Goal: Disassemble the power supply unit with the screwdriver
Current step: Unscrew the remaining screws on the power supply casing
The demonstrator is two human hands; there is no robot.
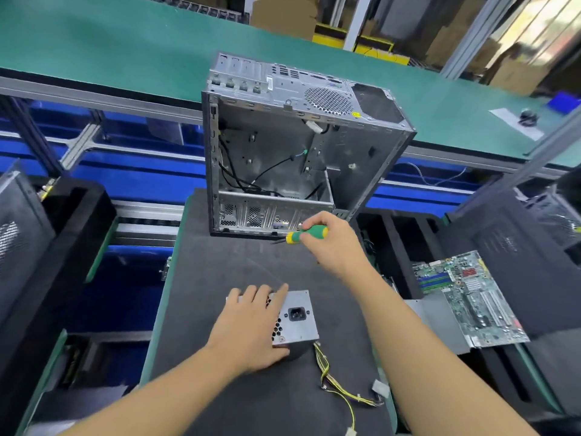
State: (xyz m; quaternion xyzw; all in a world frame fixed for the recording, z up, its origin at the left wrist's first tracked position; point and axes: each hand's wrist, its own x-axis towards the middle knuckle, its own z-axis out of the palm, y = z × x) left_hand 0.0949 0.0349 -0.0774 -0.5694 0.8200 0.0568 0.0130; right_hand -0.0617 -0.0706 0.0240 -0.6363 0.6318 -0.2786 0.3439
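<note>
1. Grey sheet metal forms the power supply unit [298, 322], which sits on the dark mat of the bench [220, 272], close to the person. The face with the black mains socket is turned up toward the camera (a honeycomb vent shows beside the socket).
2. The left hand [251, 325] lies over the unit's left part. Its fingers reach across to the far edge and the thumb presses the near edge, so its grip spans and holds the unit.
3. A bundle of yellow and black wires [327, 372] trails from the unit's near right corner across the mat and ends in pale connectors.
4. The right hand [331, 247] is raised above the mat, well apart from the unit. Its grip is closed round the green-and-yellow handle of the screwdriver [306, 233], and the dark shaft points left (the tip is blurred).
5. Just beyond that hand, an open computer case [292, 146] stands at the far end of the mat, with a few black cables loose inside.
6. To the right, off the mat, a green motherboard [468, 297] lies flat.
7. Behind the case runs a green conveyor belt [125, 48].
</note>
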